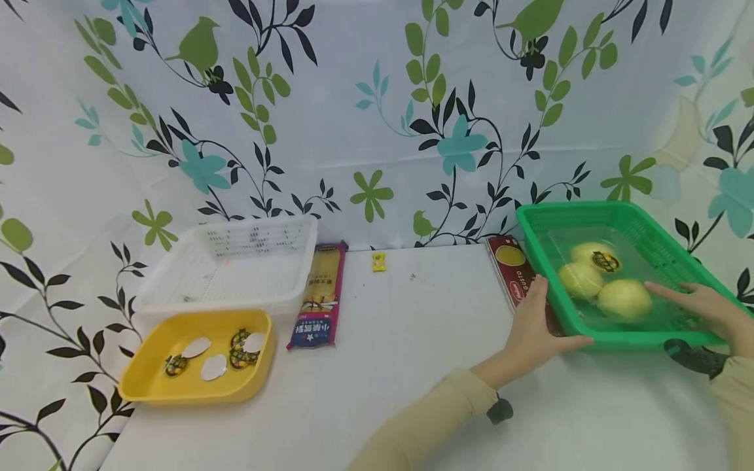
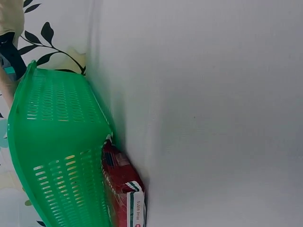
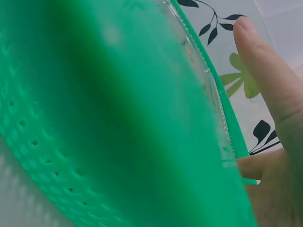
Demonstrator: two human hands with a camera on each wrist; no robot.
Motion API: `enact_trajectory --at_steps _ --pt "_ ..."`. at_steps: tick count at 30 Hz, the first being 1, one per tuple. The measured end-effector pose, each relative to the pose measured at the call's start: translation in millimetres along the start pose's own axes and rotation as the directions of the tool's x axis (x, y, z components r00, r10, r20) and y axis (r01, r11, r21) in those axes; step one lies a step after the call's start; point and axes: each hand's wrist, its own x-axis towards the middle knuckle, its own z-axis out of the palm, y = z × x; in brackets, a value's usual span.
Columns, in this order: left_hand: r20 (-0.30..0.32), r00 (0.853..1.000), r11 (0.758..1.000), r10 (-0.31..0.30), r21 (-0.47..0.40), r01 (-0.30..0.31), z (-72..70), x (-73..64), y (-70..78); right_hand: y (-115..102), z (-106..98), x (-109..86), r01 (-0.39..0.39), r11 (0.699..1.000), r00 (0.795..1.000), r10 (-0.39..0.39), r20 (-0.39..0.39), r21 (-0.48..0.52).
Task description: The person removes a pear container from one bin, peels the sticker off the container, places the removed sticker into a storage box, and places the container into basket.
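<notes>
A green basket (image 1: 624,339) stands at the right and holds a clear plastic pack with three pale yellow-green round fruits (image 1: 624,300), one bearing a dark label. My left hand (image 1: 530,327) touches the basket's near left corner, thumb along the front rim and fingers extended up beside the left wall. Over the near right rim reaches my right hand (image 1: 707,309), its index finger pointing straight at the nearest fruit. In the right wrist view, the basket wall hides part of that hand. A dark red packet (image 1: 509,265) lies against the basket's left side, also in the left wrist view.
On the left stand a white basket (image 1: 220,302) and a yellow tray (image 1: 194,394) with several white and dark label pieces. Beside them lies a long noodle packet (image 1: 320,294). A small yellow sachet (image 1: 379,261) is near the back, before a leaf-patterned cloth (image 1: 365,131).
</notes>
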Motion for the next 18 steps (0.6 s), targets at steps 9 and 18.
enact_trajectory --at_steps 9,18 --pt "-0.003 0.991 0.985 -0.131 -0.112 0.13 20.6 8.8 0.2 -16.0 3.1 -0.5 0.037 0.999 0.981 -0.04 0.19 0.02" --pt "-0.037 0.992 0.989 -0.124 -0.083 0.121 29.7 6.4 -17.2 -31.5 7.5 7.6 0.027 0.999 0.963 -0.02 0.27 -0.021"
